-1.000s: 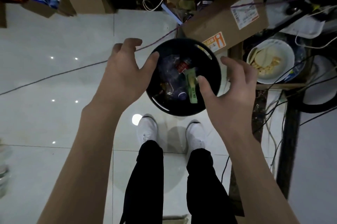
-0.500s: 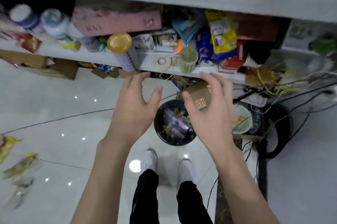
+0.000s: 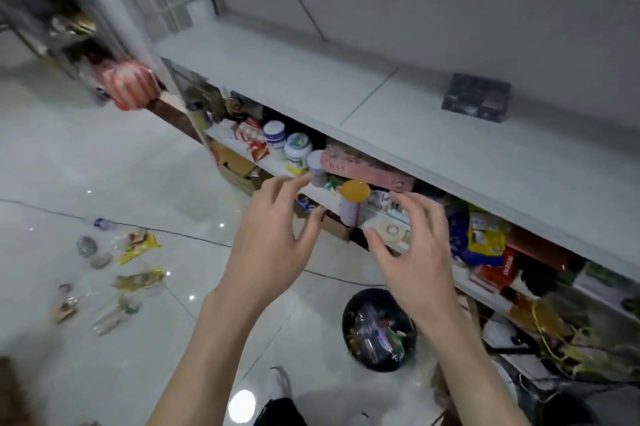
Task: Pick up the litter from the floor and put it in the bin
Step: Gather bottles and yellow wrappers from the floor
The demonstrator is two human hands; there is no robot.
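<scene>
Head view, hands: left hand (image 3: 273, 245) and right hand (image 3: 412, 252) are both raised in front of the chest, fingers spread wide and loosely curled, holding nothing
Head view, bin: the black bin (image 3: 379, 330) stands on the pale tiled floor (image 3: 194, 162) just below the right wrist, beside the cluttered shelf (image 3: 377, 224); it already holds a crumpled mass of wrappers
Head view, litter: more litter (image 3: 114, 273) lies scattered on the floor well to the left of the bin, with yellow wrappers, clear plastic bottles and small crumpled bits, all blurred
Step in hand: seemingly between drops, with both hands free and the view turned toward the remaining litter
Next move: it calls for stepping left, bending down and closing a hand on the nearest wrapper or bottle, then carrying it back over the bin
Change from earlier frames: a second ago both hands hovered right over the bin's mouth and the view looked straight down; now the view has lifted and swung left, the bin sits lower right, and the floor litter has come into sight
</scene>
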